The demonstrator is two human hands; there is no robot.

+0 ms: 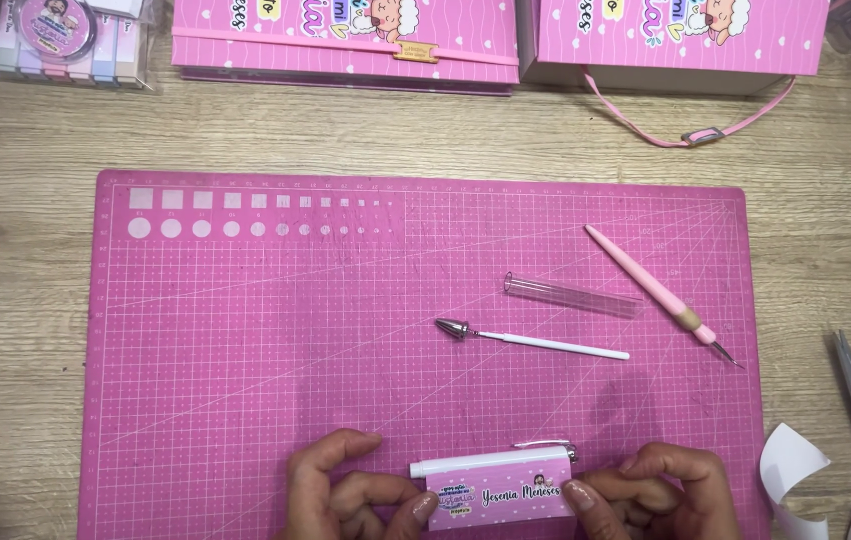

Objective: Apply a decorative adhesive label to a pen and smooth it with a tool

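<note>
On a pink cutting mat, left hand and right hand pinch a printed label against a white pen cap, fingertips steadying it for alignment.

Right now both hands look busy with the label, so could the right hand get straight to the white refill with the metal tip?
Probably yes. The refill lies alone on the bare cutting mat, just beyond the right hand, but that hand must first release the pink label.
</note>
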